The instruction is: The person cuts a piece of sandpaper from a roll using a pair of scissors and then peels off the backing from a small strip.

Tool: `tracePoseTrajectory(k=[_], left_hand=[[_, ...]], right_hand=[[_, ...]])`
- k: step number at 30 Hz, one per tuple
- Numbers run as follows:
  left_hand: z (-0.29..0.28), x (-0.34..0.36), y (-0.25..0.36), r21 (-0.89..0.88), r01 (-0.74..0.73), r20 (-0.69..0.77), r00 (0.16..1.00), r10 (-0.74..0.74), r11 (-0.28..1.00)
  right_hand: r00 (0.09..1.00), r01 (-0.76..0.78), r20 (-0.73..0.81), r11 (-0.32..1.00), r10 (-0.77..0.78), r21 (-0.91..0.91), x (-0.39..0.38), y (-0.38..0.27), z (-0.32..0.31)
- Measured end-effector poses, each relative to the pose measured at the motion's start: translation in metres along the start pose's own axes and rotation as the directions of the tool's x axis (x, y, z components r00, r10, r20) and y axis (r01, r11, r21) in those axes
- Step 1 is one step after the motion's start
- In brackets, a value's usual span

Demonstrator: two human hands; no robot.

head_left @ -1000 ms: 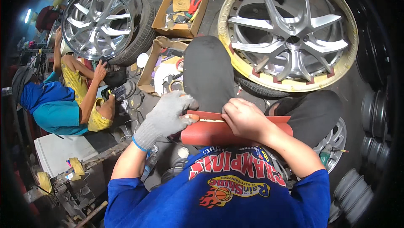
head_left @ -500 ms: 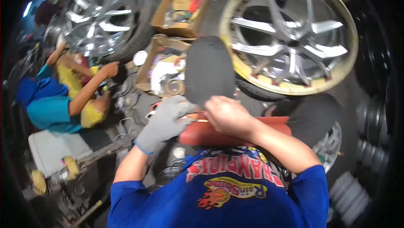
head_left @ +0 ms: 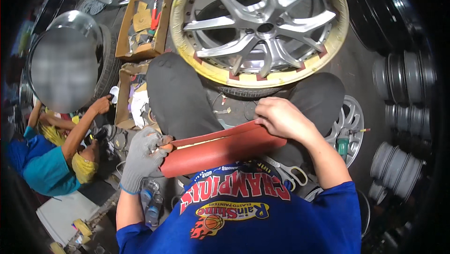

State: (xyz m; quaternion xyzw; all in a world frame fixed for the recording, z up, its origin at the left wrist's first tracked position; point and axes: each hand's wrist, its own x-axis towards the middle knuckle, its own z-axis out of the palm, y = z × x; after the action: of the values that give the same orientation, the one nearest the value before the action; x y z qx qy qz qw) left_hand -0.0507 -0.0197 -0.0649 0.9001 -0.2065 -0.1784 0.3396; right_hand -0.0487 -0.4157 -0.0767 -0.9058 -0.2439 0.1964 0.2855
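Across my lap lies a reddish-brown sheet of sandpaper (head_left: pixel 220 153), curled over into a long fold with a pale yellowish inner edge showing. My left hand (head_left: pixel 144 155), in a grey knit glove with bare fingertips, is closed on its left end. At the far right end, my bare right hand (head_left: pixel 281 118) pinches the upper edge between thumb and fingers. Just beyond my knees is a large silver wheel rim (head_left: pixel 267 26) with a yellow-covered lip and small red-brown patches along its near side. It rests over a tire (head_left: pixel 246 93).
Cardboard boxes of scraps and tools (head_left: pixel 143 22) stand left of the wheel. Scissors (head_left: pixel 293 175) lie by my right thigh, plastic bottles (head_left: pixel 152 202) by my left side. A co-worker (head_left: pixel 51 160) sits at left. Stacked rims (head_left: pixel 398 169) line the right; a green tool (head_left: pixel 343 145) is nearer.
My right hand has moved away from my left hand to the right end of the sandpaper. The sandpaper is now tilted, its right end higher. The view has shifted right.
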Motion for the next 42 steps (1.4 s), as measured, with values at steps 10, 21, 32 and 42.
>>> tracePoseTrajectory(k=[10, 21, 32, 42], left_hand=[[0.04, 0.093, 0.104, 0.194, -0.292, 0.313, 0.923, 0.223, 0.936], [0.007, 0.117, 0.076, -0.329, 0.309, 0.314, 0.927, -0.205, 0.892], [-0.006, 0.122, 0.079, -0.261, 0.35, 0.478, 0.857, -0.195, 0.9], [-0.017, 0.12, 0.06, -0.079, -0.178, 0.464, 0.864, 0.194, 0.981]], right_hand=[[0.971, 0.125, -0.203, 0.992, -0.123, -0.006, 0.009, -0.025, -0.021], [0.995, -0.097, 0.063, 0.511, 0.083, 0.854, -0.004, 0.016, -0.029], [0.966, -0.181, 0.022, 0.613, 0.257, 0.769, 0.013, 0.032, -0.007], [0.972, 0.09, -0.236, 0.925, 0.0, 0.37, 0.019, -0.004, -0.037]])
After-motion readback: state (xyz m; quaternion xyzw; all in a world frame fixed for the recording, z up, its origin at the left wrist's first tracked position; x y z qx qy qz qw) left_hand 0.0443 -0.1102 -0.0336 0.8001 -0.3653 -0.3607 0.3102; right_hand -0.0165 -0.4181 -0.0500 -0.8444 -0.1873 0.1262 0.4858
